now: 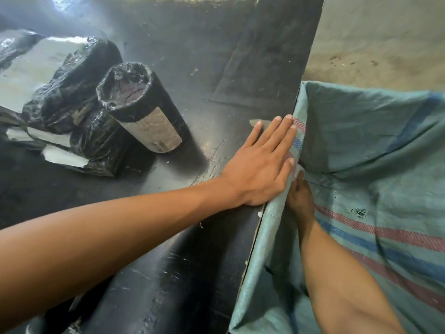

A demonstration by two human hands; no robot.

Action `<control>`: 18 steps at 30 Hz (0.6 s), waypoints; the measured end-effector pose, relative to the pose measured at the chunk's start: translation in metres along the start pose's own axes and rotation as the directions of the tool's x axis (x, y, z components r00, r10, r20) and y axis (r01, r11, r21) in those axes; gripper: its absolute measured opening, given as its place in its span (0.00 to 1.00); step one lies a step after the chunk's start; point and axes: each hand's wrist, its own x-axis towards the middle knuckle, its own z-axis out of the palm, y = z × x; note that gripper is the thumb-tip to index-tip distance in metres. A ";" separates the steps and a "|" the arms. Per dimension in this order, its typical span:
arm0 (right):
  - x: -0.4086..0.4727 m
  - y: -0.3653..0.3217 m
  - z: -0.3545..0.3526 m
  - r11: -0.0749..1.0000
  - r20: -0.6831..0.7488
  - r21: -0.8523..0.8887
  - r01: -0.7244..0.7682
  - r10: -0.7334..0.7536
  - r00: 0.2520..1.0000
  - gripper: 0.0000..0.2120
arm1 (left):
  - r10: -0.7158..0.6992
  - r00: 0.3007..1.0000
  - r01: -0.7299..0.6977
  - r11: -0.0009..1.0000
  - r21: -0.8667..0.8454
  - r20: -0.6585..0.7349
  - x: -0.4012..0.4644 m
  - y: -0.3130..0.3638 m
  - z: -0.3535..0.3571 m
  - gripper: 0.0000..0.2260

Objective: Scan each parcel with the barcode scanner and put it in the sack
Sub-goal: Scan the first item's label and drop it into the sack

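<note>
- Step in hand, judged: fixing the mouth of the sack (pixel 361 145) against the table (pixel 216 68) edge before any parcel goes in. Best done by keeping the rim pinned flat and the mouth wide, so parcels drop in without snagging.
- Right hand (pixel 299 196) inside the sack, just below its rim; fingers closed on a fold of the weave, thumb up against the rim.
- Left hand (pixel 262 162) at the sack's near rim, flat and spread, palm down on the table, fingertips (pixel 289 121) pressing the striped hem. Nothing held.
- Parcels left of the sack, well apart from it: upright black cylinder (pixel 144 114) with a label, black-wrapped bundles (pixel 72 97) beside it.
- Scanner not in view.
</note>
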 end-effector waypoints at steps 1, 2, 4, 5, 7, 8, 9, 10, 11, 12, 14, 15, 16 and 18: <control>-0.008 -0.008 -0.007 0.998 -0.005 -0.067 0.008 -0.008 1.000 0.39 | -0.001 1.000 0.001 1.000 0.000 0.002 0.000 0.000 0.000 0.28; -0.018 -0.020 -0.018 0.990 -0.005 -0.136 0.022 -0.023 1.000 0.35 | -0.001 1.000 0.001 1.000 0.001 0.003 0.000 -0.001 -0.001 0.28; -0.030 -0.036 -0.036 0.964 0.018 -0.264 0.018 -0.013 1.000 0.31 | -0.005 1.000 0.005 1.000 0.005 0.006 0.000 -0.002 0.000 0.28; -0.034 -0.042 -0.044 0.948 0.016 -0.318 0.019 -0.015 1.000 0.30 | -0.003 1.000 0.003 1.000 0.009 0.009 0.000 -0.002 0.000 0.29; -0.042 -0.052 -0.060 0.917 0.002 -0.398 0.007 -0.007 1.000 0.29 | 0.001 1.000 -0.001 1.000 0.012 0.010 0.000 -0.002 0.000 0.29; -0.047 -0.054 -0.068 0.903 0.002 -0.429 -0.005 0.006 1.000 0.29 | 0.001 1.000 -0.001 1.000 0.007 0.008 -0.001 -0.001 0.000 0.29; -0.053 -0.058 -0.075 0.892 0.009 -0.452 -0.008 0.014 1.000 0.29 | -0.001 1.000 0.001 1.000 -0.002 0.007 -0.001 -0.002 -0.001 0.28; -0.060 -0.061 -0.082 0.881 0.017 -0.472 -0.008 0.018 1.000 0.29 | -0.005 1.000 0.005 1.000 -0.014 0.005 -0.001 -0.001 -0.002 0.28; -0.067 -0.066 -0.089 0.873 0.025 -0.487 -0.009 0.025 0.999 0.29 | -0.008 1.000 0.008 1.000 -0.028 0.002 -0.001 -0.001 -0.002 0.28; -0.076 -0.070 -0.097 0.867 0.023 -0.498 -0.021 0.037 0.999 0.29 | -0.008 1.000 0.008 0.999 -0.040 -0.003 -0.001 0.000 -0.003 0.28; -0.097 -0.076 -0.110 0.854 0.020 -0.520 -0.026 0.042 0.999 0.29 | -0.005 1.000 0.005 0.998 -0.057 -0.010 -0.002 0.001 -0.004 0.28; -0.108 -0.079 -0.117 0.850 0.023 -0.526 -0.025 0.044 0.999 0.29 | -0.003 1.000 0.003 0.998 -0.068 -0.011 -0.002 0.002 -0.004 0.28; -0.119 -0.082 -0.123 0.850 0.024 -0.526 -0.027 0.047 0.999 0.30 | -0.004 1.000 0.003 0.997 -0.079 -0.014 -0.003 0.002 -0.005 0.28; -0.143 -0.088 -0.134 0.861 0.009 -0.507 -0.046 0.058 0.998 0.30 | -0.010 1.000 0.008 0.995 -0.103 -0.026 -0.004 0.003 -0.007 0.29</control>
